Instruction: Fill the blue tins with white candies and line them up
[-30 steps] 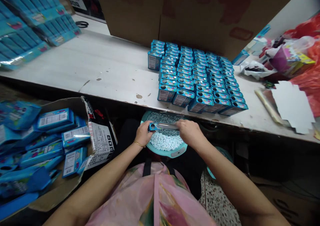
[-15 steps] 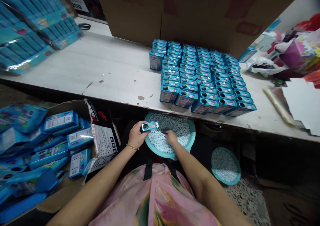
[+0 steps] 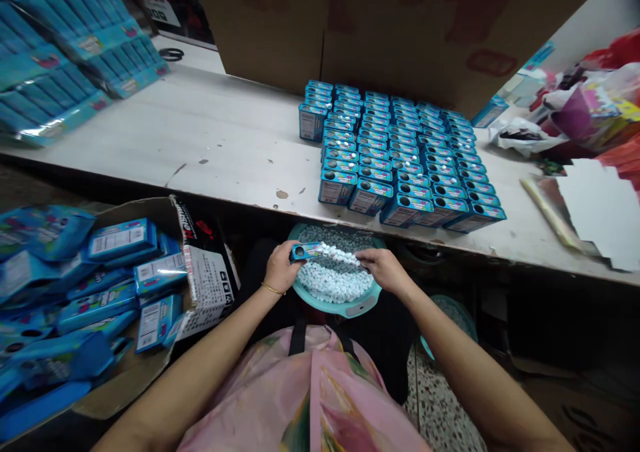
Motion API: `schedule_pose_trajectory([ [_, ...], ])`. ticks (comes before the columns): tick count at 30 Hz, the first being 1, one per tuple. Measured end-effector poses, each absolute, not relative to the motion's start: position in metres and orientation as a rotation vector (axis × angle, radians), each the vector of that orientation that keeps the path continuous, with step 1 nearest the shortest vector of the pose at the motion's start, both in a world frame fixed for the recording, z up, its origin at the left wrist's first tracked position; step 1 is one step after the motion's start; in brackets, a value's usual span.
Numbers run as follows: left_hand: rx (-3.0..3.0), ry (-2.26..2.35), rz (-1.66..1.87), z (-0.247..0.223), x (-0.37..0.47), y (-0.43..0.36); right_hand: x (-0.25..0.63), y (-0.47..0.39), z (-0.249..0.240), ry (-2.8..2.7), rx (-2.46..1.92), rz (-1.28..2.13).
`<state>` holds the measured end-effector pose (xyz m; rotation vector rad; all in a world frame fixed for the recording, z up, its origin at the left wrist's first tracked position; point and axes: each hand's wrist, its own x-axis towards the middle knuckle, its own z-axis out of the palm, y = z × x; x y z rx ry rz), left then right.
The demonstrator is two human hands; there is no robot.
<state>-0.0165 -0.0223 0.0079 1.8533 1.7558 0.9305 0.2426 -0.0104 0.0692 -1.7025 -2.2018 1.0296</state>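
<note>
The place looks like a small packing workshop: identical blue boxes (image 3: 376,161) stand in close rows on a chipped white bench (image 3: 225,132), more fill an open printed carton (image 3: 207,279) below it, wrapped multipacks (image 3: 65,62) stand at the bench's left end, and a basin (image 3: 350,310) holds loose small white pellets (image 3: 333,283).

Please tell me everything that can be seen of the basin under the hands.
This round turquoise basin looks like plastic, with a broad rim at the near side. Many small whitish pieces lie inside. It sits fairly level, lower than the front edge of the white table. The left hand and right hand are above it; contact is unclear, and what supports it is hidden.
</note>
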Motion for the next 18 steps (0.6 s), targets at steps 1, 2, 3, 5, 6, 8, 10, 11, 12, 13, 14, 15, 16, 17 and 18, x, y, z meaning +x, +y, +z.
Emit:
schedule_pose_trajectory([
  [1,1.869,1.747,0.911,0.007,-0.012,-0.023,0.238,-0.011,0.081,-2.298,-1.689,0.945],
  [2,1.884,1.735,0.891,0.006,-0.008,-0.024,0.232,-0.011,0.092,-2.403,-1.687,0.854],
  [3,1.896,1.723,0.875,0.006,-0.005,-0.025,0.225,-0.012,0.102,-2.509,-1.702,0.763],
  [5,1.923,1.696,0.851,0.006,0.000,-0.027,0.211,-0.013,0.117,-2.690,-1.757,0.601],
  [6,1.939,1.683,0.840,0.007,0.001,-0.027,0.205,-0.014,0.123,-2.755,-1.786,0.540],
  [8,1.966,1.676,0.819,0.008,0.003,-0.029,0.194,-0.016,0.131,-2.838,-1.816,0.456],
  [10,1.990,1.681,0.804,0.008,0.003,-0.029,0.185,-0.018,0.138,-2.878,-1.814,0.408],
  [11,1.999,1.681,0.802,0.007,0.004,-0.030,0.181,-0.020,0.141,-2.890,-1.804,0.391],
  [12,2.006,1.679,0.803,0.007,0.003,-0.030,0.178,-0.021,0.143,-2.899,-1.790,0.377],
  [13,2.010,1.672,0.805,0.006,0.003,-0.030,0.176,-0.021,0.146,-2.903,-1.777,0.365],
  [14,2.010,1.663,0.809,0.005,0.002,-0.029,0.175,-0.021,0.149,-2.901,-1.772,0.356],
  [15,2.004,1.658,0.821,0.004,0.001,-0.028,0.175,-0.021,0.152,-2.895,-1.780,0.351],
  [16,1.991,1.659,0.840,0.004,-0.001,-0.028,0.178,-0.020,0.154,-2.881,-1.807,0.350],
  [17,1.979,1.664,0.860,0.005,-0.004,-0.028,0.183,-0.020,0.155,-2.859,-1.841,0.352],
  [18,1.974,1.670,0.880,0.008,-0.006,-0.029,0.190,-0.021,0.155,-2.828,-1.875,0.352],
])
